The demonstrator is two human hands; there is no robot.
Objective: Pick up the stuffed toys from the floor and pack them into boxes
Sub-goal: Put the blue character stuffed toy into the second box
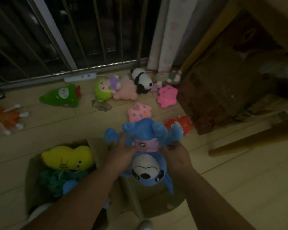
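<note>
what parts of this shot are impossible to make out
Head view only:
- Left box: lower contents hidden by the left forearm and the yellow toy.
- Second box: inside is dark and hidden by the blue toy.
- Orange toy: cut off by the left edge.
- Toy by the curtain: too dim and blurred to identify.
- Under the wooden frame: dark shapes only.
</note>
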